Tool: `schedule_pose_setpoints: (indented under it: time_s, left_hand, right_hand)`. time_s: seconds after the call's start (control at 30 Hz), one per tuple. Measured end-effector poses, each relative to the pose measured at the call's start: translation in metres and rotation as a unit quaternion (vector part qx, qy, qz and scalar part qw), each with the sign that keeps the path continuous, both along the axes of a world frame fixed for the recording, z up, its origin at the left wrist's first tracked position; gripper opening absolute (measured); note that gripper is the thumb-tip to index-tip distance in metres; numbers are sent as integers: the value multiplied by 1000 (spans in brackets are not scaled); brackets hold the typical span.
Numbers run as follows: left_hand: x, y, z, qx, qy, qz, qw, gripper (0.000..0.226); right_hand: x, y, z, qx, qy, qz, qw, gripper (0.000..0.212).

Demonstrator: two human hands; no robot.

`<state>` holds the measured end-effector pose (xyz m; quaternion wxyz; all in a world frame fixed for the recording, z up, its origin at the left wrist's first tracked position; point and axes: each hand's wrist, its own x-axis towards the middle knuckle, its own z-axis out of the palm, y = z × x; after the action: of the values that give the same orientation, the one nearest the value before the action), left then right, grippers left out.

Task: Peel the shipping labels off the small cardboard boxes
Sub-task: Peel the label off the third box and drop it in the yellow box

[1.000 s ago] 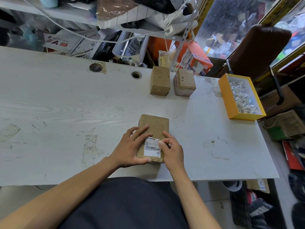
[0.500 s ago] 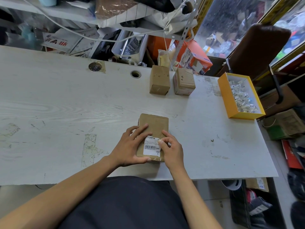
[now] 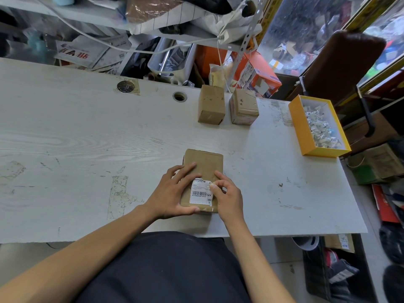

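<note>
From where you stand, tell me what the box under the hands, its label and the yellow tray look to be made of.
Box: brown cardboard, matte, slightly creased and scuffed. Label: white printed paper, probably adhesive, with a barcode and black text; whether it is coated cannot be told. Yellow tray: looks like stiff card, with smooth yellow walls, a white inside and sharp folded corners, though thin plastic is possible.

I see a flat brown cardboard box (image 3: 203,165) lying on the worktop (image 3: 87,138) near its front edge. Its white shipping label (image 3: 200,193), printed with a barcode, sits on the near half of the top face, still stuck down as far as I can tell. Toward 12 o'clock from it, near the back edge, two more small cardboard boxes stand side by side, just apart: the plain brown box (image 3: 211,104) and, at its 3 o'clock, the squarer box (image 3: 244,107).
</note>
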<state>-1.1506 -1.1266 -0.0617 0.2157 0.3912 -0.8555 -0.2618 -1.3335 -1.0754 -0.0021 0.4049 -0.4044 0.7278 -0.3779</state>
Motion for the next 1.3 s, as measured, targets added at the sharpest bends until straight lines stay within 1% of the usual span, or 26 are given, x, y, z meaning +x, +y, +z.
schedule_pose_setpoints:
  time_s: [0.27, 0.33, 0.4, 0.7, 0.93, 1.1, 1.17, 1.3]
  left_hand:
    - [0, 0, -1, -3, 4, -1, 1000, 92]
    - [0, 0, -1, -2, 1, -3, 1000, 94]
    - [0, 0, 0, 3, 1, -1, 1000, 98]
    - [1, 0, 0, 3, -3, -5, 1000, 99]
    - [1, -7, 7, -4, -53, -13, 998, 98]
    - [-6, -29, 17, -3, -118, -9, 993, 97]
    - [-8, -39, 21, -4, -135, -10, 991, 98]
    - [-14, -61, 39, -2, -206, -28, 978, 101]
  right_hand:
    - [-2, 0, -4, -4, -6, -2, 1000, 21]
    - [-3, -2, -4, -3, -37, -21, 999, 14]
    - [-6, -8, -3, -3, -60, -43, 997, 13]
    - [-8, -12, -4, 2, -57, -45, 997, 14]
    - [-10, -19, -3, 2, -59, -76, 995, 10]
    - [-20, -39, 12, -31, -66, -95, 993, 10]
    - [-26, -51, 13, -36, -59, -99, 993, 9]
    - [-37, -76, 22, -32, -37, -116, 992, 5]
